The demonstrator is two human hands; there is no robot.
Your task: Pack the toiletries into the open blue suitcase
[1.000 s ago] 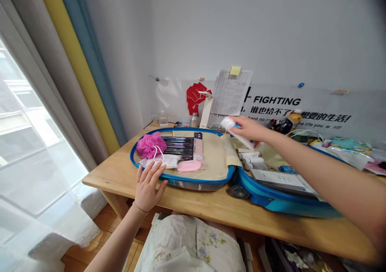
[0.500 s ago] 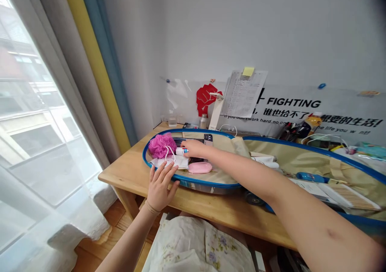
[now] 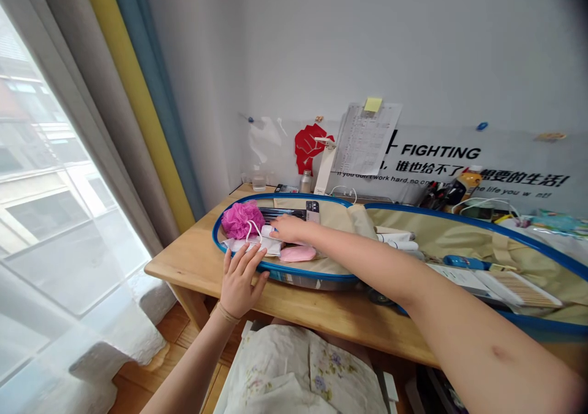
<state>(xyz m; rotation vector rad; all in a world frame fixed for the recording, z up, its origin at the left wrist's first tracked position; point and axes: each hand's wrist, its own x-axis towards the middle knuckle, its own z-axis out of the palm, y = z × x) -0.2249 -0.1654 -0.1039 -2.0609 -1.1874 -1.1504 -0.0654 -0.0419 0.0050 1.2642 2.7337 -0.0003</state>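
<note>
An open blue suitcase point(image 3: 298, 274) lies on the wooden desk point(image 3: 321, 313). In its left half sit a pink bath pouf point(image 3: 239, 218), a dark toothbrush pack point(image 3: 287, 213), a pink soap case point(image 3: 297, 253) and a white folded cloth point(image 3: 250, 245). My right hand point(image 3: 288, 228) reaches across into that half, fingers closed on a white tube point(image 3: 266, 231) that rests beside the pouf. My left hand point(image 3: 239, 274) lies flat and spread on the suitcase's near rim, fingertips touching the white cloth.
The right half of the suitcase point(image 3: 482, 242) holds white rolls, a blue item and papers. Bottles, cables and a white lamp point(image 3: 325, 164) stand along the wall. A window with curtains point(image 3: 92, 157) is at the left. Floral fabric point(image 3: 294, 371) covers my lap.
My right hand carried the white tube from above the suitcase hinge leftwards into the left half, setting it down beside the pouf. My left hand stayed on the rim.
</note>
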